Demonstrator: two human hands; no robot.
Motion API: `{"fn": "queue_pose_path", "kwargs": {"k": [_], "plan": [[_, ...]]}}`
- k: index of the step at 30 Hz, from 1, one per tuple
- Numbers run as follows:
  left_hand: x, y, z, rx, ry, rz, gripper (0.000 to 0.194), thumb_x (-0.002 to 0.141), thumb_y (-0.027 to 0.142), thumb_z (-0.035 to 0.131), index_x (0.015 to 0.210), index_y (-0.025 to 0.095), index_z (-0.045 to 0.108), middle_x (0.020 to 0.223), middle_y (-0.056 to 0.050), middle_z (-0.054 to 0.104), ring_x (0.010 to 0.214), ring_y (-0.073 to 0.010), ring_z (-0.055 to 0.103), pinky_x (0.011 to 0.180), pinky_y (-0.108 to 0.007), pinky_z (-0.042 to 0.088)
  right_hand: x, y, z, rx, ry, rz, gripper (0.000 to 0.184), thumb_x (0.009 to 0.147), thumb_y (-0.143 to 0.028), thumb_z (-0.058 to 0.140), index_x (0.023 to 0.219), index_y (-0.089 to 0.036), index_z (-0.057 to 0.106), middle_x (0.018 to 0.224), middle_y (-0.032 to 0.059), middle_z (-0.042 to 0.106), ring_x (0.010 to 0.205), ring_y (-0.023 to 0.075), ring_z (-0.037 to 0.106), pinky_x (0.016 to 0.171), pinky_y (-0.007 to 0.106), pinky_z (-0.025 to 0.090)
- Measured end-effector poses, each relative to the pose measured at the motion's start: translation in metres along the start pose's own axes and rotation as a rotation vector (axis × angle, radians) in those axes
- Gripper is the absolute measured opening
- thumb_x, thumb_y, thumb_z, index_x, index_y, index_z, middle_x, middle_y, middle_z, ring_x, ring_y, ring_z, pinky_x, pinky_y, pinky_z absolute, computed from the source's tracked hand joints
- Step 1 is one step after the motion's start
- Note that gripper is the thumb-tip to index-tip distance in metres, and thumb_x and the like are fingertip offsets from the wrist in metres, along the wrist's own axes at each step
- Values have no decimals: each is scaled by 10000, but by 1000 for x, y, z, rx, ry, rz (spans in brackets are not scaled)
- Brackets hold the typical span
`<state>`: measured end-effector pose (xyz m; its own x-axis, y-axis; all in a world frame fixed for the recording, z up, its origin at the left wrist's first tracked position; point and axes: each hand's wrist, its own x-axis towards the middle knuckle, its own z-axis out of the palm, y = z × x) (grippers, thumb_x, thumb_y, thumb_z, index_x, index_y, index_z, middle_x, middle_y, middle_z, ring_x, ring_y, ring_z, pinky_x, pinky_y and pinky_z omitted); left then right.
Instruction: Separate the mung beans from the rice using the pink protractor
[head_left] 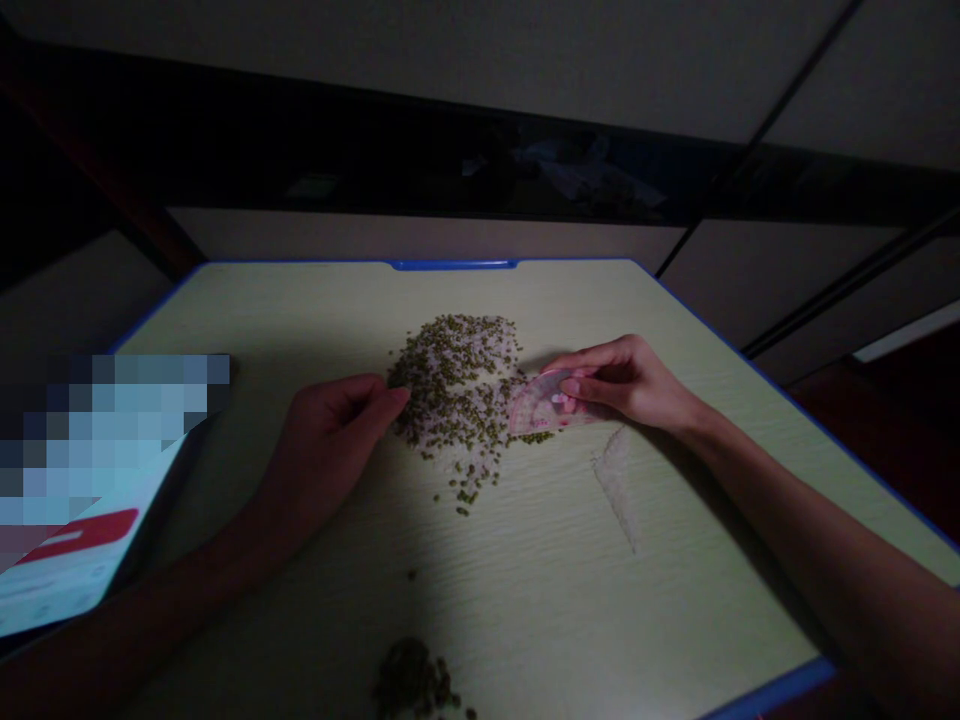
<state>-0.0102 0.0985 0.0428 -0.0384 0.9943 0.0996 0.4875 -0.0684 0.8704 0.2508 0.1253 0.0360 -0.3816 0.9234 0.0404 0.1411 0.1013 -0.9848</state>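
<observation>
A heap of green beans mixed with white grains that look like rice (457, 380) lies spread on the table. At its left edge is my left hand (330, 430), thumb and fingers pinched together; whatever sits between the fingertips is too small to make out. My right hand (626, 385) grips a pinkish see-through protractor (534, 405) between thumb and fingers. The protractor's curved side reaches the heap's right edge, with some beans just below it. Nearer me, under the right wrist, a thin line of white grains (616, 480) lies apart from the heap.
A small pile of dark beans (414, 680) is at the near edge of view. At the left, a lit tablet-like screen (82, 540) leans beside my left forearm. The pale table (525, 590) has a blue rim, and cabinet fronts (450, 235) stand behind it.
</observation>
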Motion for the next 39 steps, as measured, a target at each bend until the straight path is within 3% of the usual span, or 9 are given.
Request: {"fn": "queue_pose_path", "kwargs": {"k": [19,39], "plan": [[2,-2,-2,-3,-2,32,337,670,369,495,427,196,340,391,80,280,384,-55,265,393,-210,207,0,-1,4,-3,12,46,213,681,-174,680,879,-113,730,577,18,626,460,62,508,416,175,362],[-1,2,-2,12,-14,-2,346,678,360,491,427,198,315,391,82,263,386,-59,257,397,-214,208,1,-6,13,8,-89,-26,169,727,-109,634,867,-121,728,589,-7,624,459,42,497,413,160,365]]}}
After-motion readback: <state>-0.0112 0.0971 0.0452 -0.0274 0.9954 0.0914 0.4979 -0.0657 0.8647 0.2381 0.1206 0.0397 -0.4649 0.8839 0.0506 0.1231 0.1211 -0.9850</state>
